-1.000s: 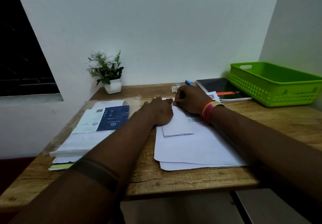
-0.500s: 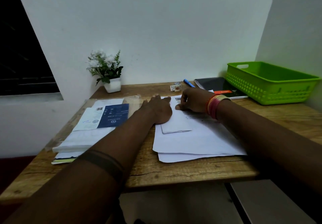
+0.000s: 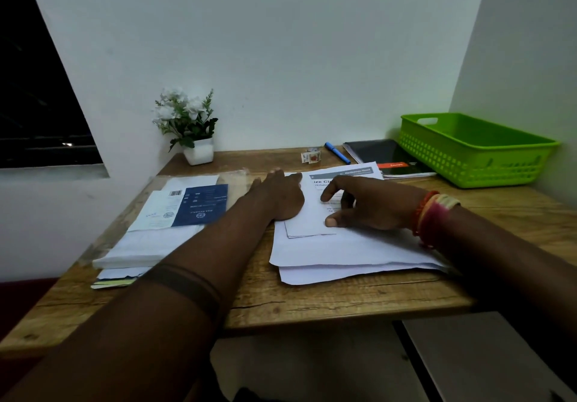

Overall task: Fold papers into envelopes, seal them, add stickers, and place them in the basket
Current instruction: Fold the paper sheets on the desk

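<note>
Left hand lies flat, fingers straight, on the folded paper mid-table; right hand, loosely spread, presses it with its thumb.

Beneath the left hand lies smooth matt white paper on a table of grainy, cracked wood, while well right of the right hand stands a glossy green perforated plastic basket.

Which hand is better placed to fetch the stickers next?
Right, probably. The left hand lies flat, pinning the folded paper; the right hand hovers loosely, nearer the stickers at the table's back.
</note>
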{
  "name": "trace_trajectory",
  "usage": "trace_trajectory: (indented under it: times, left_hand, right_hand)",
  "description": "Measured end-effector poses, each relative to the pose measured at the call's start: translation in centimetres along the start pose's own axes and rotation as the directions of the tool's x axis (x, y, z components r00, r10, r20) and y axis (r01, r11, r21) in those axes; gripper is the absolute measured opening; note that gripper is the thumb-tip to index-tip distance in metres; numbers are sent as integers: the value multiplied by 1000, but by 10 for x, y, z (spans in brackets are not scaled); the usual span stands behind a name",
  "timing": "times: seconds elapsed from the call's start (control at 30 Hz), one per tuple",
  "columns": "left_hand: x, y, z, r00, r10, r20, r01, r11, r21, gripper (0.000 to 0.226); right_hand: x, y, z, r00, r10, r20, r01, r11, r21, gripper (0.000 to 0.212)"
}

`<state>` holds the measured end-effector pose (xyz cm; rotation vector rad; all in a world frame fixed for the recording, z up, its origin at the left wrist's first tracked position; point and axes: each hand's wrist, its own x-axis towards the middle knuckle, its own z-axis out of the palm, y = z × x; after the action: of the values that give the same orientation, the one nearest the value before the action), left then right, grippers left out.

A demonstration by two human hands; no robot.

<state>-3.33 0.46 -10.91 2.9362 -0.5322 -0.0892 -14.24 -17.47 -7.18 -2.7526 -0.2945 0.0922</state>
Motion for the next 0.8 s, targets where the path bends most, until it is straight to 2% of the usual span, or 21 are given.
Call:
trace_trajectory:
  times: [0.2,0.3,0.43,0.53,0.8]
  left_hand:
    - [-2,0,-1,1000,14,-4,-14,1000,4,55]
    - [-2,-1,-1,1000,21,-2,-21,1000,0,55]
    - [0,-1,-1,999,33,-1,-33,999,26,56]
    - [4,-2,1,999,39,-4,-39,999,30,56]
    - [9,-4,2,999,38,1,-38,998,40,56]
  right_hand:
    - [-12,3,-2,997,-62,55,65,997,-45,67]
    - [-2,0,-9,993,-38,110,53,989,-135,62]
    - [26,-7,-9,998,-14,58,32,949,-315,45]
    - [49,-9,-8,999,-32,31,42,914,-403,43]
    - [89,1,0,997,-48,-60,18,907,-422,52]
